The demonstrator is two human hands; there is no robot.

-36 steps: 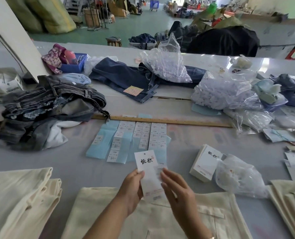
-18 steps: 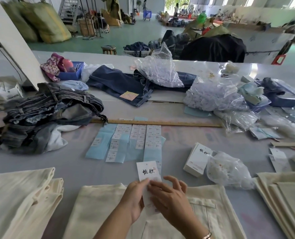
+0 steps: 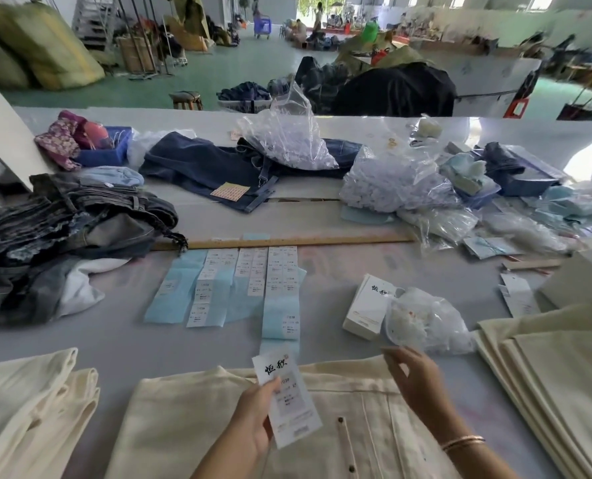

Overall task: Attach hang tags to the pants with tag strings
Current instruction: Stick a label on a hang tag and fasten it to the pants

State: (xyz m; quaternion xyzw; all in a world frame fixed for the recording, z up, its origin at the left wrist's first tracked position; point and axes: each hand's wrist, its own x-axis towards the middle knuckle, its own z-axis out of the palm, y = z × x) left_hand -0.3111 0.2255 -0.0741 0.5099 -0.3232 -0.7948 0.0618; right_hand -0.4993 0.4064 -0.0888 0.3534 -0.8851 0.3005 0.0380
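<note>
Left hand [image 3: 253, 416] pinches 1 hang tag [image 3: 286, 392] by its left edge, printed face up, held just above the cream pants [image 3: 198, 426] at the waistband, likely lined up for stringing. Right hand [image 3: 415, 378] is off the tag, fingers loosely curled, thumb near fingertip; can't tell if it pinches a string, none visible. It sits just short of the clear bag [image 3: 426, 319], probably the string supply, beside the tag box [image 3: 365, 307]. Sticker strips [image 3: 253, 278] lie beyond, folded cream pants [image 3: 557, 368] stacked right.
</note>
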